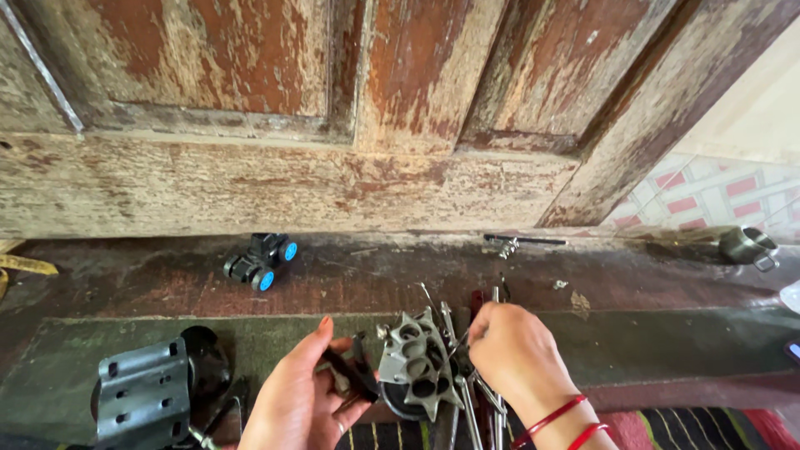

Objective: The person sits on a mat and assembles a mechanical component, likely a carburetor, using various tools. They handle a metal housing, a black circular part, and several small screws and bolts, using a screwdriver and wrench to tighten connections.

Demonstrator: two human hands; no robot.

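My left hand [298, 396] is closed around a small black metal part [354, 373], thumb pointing up. Right beside it lies a grey perforated metal bracket with round holes [415, 367], resting on a pile of thin metal rods and tools [467, 400]. My right hand [517, 354], with red thread bangles at the wrist, reaches down into that pile, fingers curled on the rods near the bracket's right edge. What exactly the right fingers grip is hidden under the hand.
A worn wooden door [333, 108] stands behind a dark stone step [125, 283]. On the step lie a small black wheeled part with blue hubs [260, 260], a metal bolt [521, 242] and a steel cup [746, 245]. A grey bracket plate [142, 392] sits lower left.
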